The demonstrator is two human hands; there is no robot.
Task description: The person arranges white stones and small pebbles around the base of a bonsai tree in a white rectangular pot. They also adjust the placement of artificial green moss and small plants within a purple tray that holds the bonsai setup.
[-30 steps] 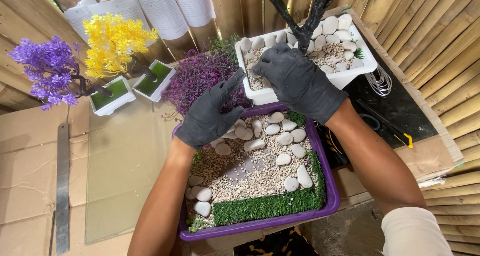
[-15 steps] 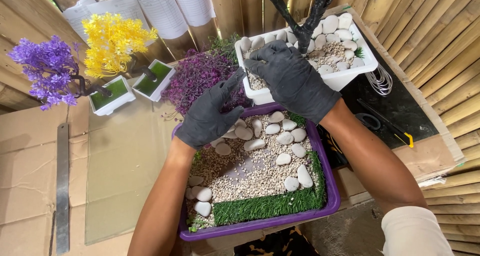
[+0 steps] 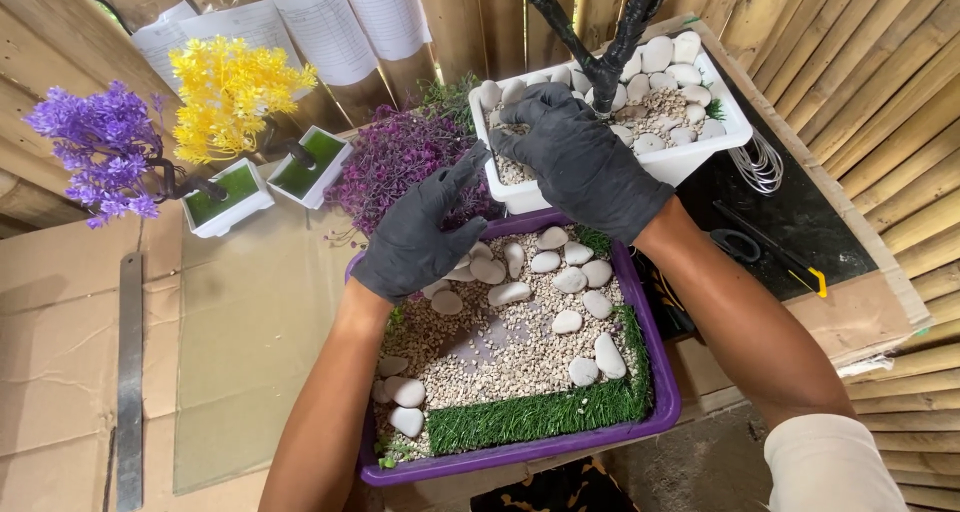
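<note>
Two gloved hands work over gravel trays. Far left a metal ruler (image 3: 129,372) lies on cardboard, then a purple tree (image 3: 95,147) and yellow tree (image 3: 235,92) in small white pots. Left hand (image 3: 420,237) hovers at the purple tray's (image 3: 660,412) upper-left corner, fingers half spread, thumb up, palm down over white stones (image 3: 510,294); whether it pinches one cannot be told. Right hand (image 3: 580,157) rests in the white tray (image 3: 700,157), just behind and right of the purple one, fingers curled loosely on gravel beside the black trunk (image 3: 605,67), grasp unclear. Stones lie directly beneath the left fingers, nearer that hand. Cutter (image 3: 790,262) far right.
</note>
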